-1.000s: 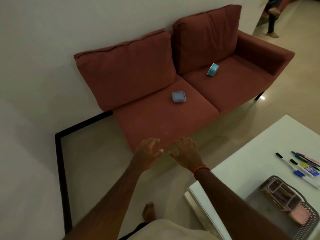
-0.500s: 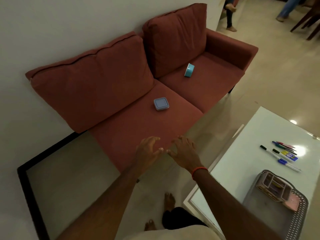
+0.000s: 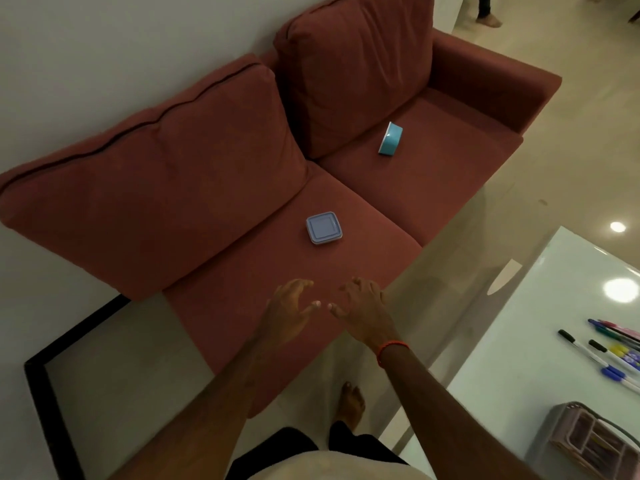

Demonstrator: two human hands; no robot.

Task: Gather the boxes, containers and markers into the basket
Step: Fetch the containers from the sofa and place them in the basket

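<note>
Two hands empty: left hand [image 3: 290,308], right hand [image 3: 363,308], over sofa [image 3: 242,271].

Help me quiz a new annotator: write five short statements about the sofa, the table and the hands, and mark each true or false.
1. A square lidded container lies on the sofa seat cushion nearer the hands. True.
2. The blue round container stands upright. False: it lies tipped on its side on the far cushion.
3. The left hand grips a marker. False: it and the right hand hold nothing, fingers loosely curled.
4. The markers lie on the white table, outside the basket. True.
5. The basket is empty. False: a pink compartment organizer sits in it.
</note>
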